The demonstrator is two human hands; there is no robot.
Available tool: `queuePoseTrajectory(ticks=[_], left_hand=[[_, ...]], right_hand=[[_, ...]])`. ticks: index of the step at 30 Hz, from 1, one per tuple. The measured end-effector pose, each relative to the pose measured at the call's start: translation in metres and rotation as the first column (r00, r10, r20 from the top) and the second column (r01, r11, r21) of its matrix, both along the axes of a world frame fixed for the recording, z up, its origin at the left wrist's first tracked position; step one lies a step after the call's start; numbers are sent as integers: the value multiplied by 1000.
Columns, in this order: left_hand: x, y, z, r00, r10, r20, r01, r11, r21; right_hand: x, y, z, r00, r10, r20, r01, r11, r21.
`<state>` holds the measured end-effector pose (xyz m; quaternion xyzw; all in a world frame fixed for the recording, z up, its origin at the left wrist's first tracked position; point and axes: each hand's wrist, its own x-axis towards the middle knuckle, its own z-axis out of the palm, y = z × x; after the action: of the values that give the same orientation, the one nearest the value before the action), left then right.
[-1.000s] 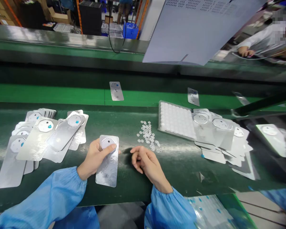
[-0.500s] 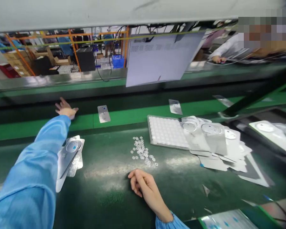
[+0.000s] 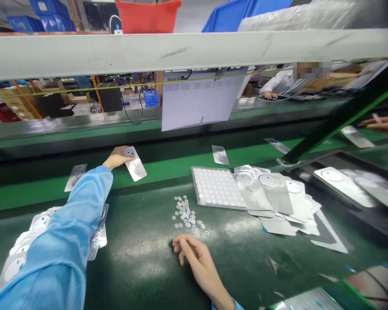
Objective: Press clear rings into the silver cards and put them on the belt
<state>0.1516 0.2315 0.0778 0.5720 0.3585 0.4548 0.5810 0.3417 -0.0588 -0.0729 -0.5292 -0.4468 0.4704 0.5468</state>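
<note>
On the green belt, my left hand point(image 3: 117, 157) is closed on the top edge of a thin silver phone-back-shaped panel point(image 3: 136, 167) with a blue dot. Another silver panel point(image 3: 75, 177) lies on the belt to its left. My right hand point(image 3: 197, 263) rests low on the dark green table, fingers loosely curled and thumb near the index finger; nothing shows in it. Just above it are scattered small clear rings point(image 3: 185, 212). My left sleeve partly covers a stack of panels point(image 3: 98, 234).
Right of the rings stands a clear tray point(image 3: 198, 199) of white round pieces, beside a pile of panels point(image 3: 271, 193). A green post point(image 3: 330, 122) slants across the right. A hanging white board point(image 3: 197, 101) faces me. A co-worker's hand point(image 3: 383, 124) is at far right.
My left hand has gone from spread fingers over the belt to gripping a silver panel. The view has tilted up, showing bins above the beam. My right hand stays near the rings.
</note>
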Motion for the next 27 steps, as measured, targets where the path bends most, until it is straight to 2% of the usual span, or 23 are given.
queuePoseTrajectory(ticks=[2,3,5,6,7,9,12,14,18,24,25,27], left_hand=[[-6,-22,-1,996,-29,-89,30,999,16],[-8,-39,-7,988,-65,-139,68,998,14],[-10,-82,-26,965,-170,-199,166,985,-37],[-9,-107,-39,955,-223,-194,209,974,-91],[-8,-133,-53,965,-223,-135,201,967,-159],[-5,-180,-79,995,-93,25,97,946,-310],[2,-224,-106,984,61,170,42,838,-544],[4,-234,-114,970,127,207,31,779,-626],[3,-235,-115,960,207,188,-23,727,-686],[3,-239,-117,968,189,163,-33,743,-668],[3,-240,-118,970,182,163,-28,746,-666],[4,-242,-119,974,163,156,-20,750,-661]], right_hand=[[1,5,13,985,-126,116,114,988,100],[-1,8,20,980,-138,143,121,985,124],[-11,11,30,991,-7,133,-6,995,97],[-19,11,32,989,100,104,-107,992,64],[-27,10,32,977,200,72,-203,979,32],[-42,3,26,944,330,24,-330,944,-25],[-54,-12,12,923,381,50,-378,923,-70],[-54,-19,6,910,396,121,-388,918,-81],[-52,-25,8,888,408,214,-400,913,-82],[-51,-32,7,902,383,199,-370,924,-98],[-48,-33,7,921,342,189,-328,939,-101],[-40,-34,9,963,162,217,-151,986,-65]])
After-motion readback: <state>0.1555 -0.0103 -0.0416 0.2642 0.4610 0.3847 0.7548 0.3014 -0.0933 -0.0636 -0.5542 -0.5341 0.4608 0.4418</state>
